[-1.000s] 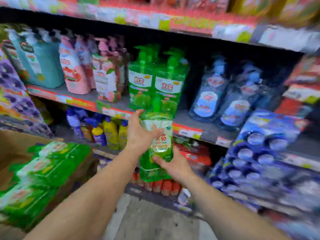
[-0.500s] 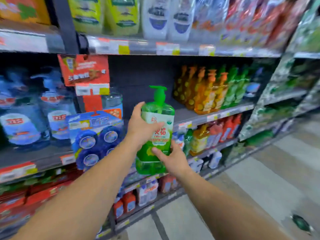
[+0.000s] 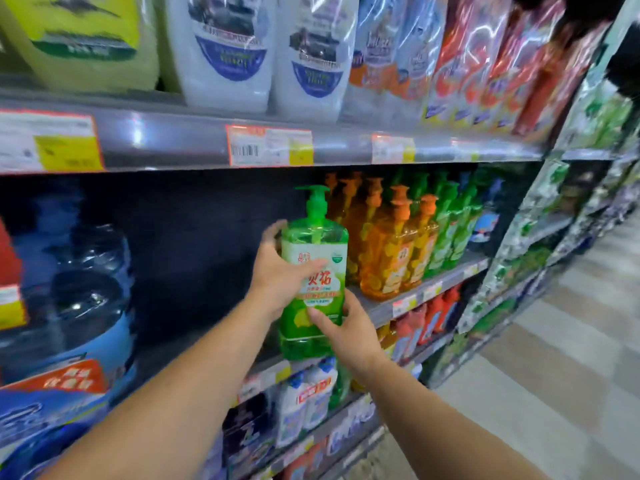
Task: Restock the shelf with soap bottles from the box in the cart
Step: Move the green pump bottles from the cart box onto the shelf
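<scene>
At far left of the middle shelf [image 3: 408, 308] stand large blue water jugs [image 3: 69, 289], then a dark bare stretch of shelf; aim for that gap. Your left hand [image 3: 277, 282] grips the green soap bottle [image 3: 313, 271] around its upper body, thumb across the label, fingers wrapped behind. Your right hand [image 3: 346, 336] holds the lower right edge of the same bottle, fingers curled under toward the base. Bottle is upright, pump head [image 3: 313, 199] pointing left, held in front of the shelf edge, base apparently not yet on the shelf; exact clearance cannot be told.

Judgement: step in hand is setting the bottle down. Keep it vertical, lift the base clear of the price rail [image 3: 405, 304], then slide it back until it sits just beside the orange soap bottles [image 3: 391, 244] on the right. Mind the pump: it reaches close under the shelf above [image 3: 207, 143], so avoid lifting more than needed. Turn the label outward to match the row. Release the right hand first, left hand steadying the neck. Risk: nudging the orange bottles, which stand packed and could topple into the green ones [image 3: 453, 226] beyond.
</scene>
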`<state>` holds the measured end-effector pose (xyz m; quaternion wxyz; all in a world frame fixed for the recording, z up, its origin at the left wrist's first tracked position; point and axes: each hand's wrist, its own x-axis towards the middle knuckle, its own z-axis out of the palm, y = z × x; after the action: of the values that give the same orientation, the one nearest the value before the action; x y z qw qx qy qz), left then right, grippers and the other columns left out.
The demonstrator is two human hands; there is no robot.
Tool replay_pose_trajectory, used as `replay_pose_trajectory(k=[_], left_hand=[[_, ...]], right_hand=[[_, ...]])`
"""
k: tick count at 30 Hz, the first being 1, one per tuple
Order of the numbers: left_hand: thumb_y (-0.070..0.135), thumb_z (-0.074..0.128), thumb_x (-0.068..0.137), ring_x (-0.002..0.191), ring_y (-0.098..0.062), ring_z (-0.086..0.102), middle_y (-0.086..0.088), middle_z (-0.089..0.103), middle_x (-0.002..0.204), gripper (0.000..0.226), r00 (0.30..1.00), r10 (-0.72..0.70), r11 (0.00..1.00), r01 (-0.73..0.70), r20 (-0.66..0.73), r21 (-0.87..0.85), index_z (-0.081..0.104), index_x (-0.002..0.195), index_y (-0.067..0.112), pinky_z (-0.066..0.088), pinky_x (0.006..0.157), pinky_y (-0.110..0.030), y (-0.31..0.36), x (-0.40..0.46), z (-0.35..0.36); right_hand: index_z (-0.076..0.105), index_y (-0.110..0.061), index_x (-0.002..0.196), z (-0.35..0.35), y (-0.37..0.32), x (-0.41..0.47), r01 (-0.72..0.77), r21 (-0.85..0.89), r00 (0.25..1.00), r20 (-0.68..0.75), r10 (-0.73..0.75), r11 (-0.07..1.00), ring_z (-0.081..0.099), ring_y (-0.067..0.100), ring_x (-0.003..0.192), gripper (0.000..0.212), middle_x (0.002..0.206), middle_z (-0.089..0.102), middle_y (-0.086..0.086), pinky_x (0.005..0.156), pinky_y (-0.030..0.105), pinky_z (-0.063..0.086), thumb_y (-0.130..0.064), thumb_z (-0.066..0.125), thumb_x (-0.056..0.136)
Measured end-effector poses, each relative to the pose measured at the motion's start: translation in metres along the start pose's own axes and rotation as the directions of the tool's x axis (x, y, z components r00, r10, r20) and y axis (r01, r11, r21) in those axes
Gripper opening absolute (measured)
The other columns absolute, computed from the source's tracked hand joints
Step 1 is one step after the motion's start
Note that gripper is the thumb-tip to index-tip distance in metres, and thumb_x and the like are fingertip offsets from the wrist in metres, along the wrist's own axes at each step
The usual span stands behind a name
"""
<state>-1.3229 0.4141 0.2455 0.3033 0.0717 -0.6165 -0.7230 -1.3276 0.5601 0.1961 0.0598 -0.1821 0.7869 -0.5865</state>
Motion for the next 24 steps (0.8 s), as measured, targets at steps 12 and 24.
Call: replay_pose_trajectory(k=[12,24], left_hand=[[0.006,0.086,0.053,0.095,-0.009,0.068,0.011,0.065,0.106,0.078,0.994,0.066,0.996,-0.06,-0.088,0.066,0.048,0.11,0.044,0.057,0.069,-0.029,-0.058,0.105,-0.006],[0.003,0.086,0.064,0.109,0.008,0.057,0.019,0.057,0.122,0.091,0.988,0.117,0.924,-0.072,-0.098,0.376,0.036,0.127,0.045,0.048,0.086,-0.013,-0.063,0.128,-0.018]], right_hand=[[0.047,-0.039,0.123,0.027,0.041,0.136,0.028,-0.016,0.997,0.073,-0.027,0.999,0.058,-0.019,0.09,0.047,0.1,0.062,-0.029,0.076,0.008,0.049,-0.036,0.072,0.083],[0.047,-0.027,0.14,0.023,0.059,0.194,0.256,-0.17,0.965,0.097,-0.242,0.952,0.049,0.016,0.112,0.07,0.116,0.052,0.001,0.094,0.026,0.042,-0.047,0.073,0.077]])
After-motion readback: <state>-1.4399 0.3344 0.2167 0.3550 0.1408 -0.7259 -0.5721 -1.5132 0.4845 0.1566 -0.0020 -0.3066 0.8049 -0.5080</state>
